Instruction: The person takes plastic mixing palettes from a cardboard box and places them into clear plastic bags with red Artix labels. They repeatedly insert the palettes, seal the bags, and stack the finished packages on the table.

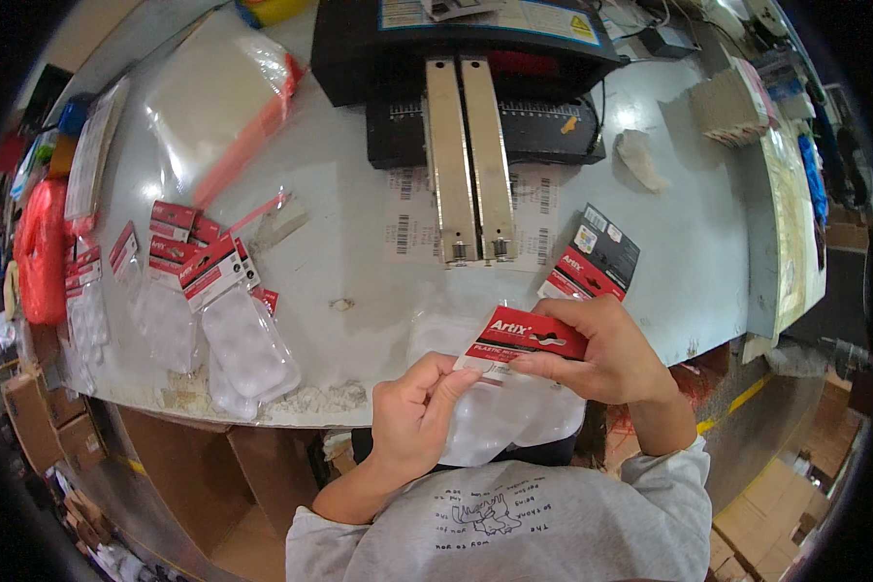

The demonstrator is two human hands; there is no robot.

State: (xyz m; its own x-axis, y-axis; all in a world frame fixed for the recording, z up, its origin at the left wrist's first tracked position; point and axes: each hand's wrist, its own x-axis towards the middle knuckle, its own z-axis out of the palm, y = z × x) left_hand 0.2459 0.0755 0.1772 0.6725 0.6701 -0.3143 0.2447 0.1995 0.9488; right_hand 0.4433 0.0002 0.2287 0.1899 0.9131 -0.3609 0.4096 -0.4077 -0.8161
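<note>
At the table's front edge I hold a packaged plastic palette point(485, 422), white and moulded, in a clear bag. Across the bag's top sits a red, black and white folded header card point(524, 333) with a hang hole. My left hand point(407, 415) pinches the card's left end between thumb and fingers. The card's right end is gripped by my right hand point(611, 357), thumb in front and fingers behind. Just beyond the right hand lie loose header cards point(592, 254), red and black. Beyond the package, two long metal arms point(470, 155) reach from a black machine point(466, 44).
Several carded packages point(247, 339) lie at the left, near the front edge. Clear plastic bags point(218, 92) rest behind them. Barcode label sheets point(532, 218) lie under the metal arms. Crumpled plastic point(640, 160) and a card stack point(732, 102) are at the right. Cardboard boxes point(179, 466) stand below.
</note>
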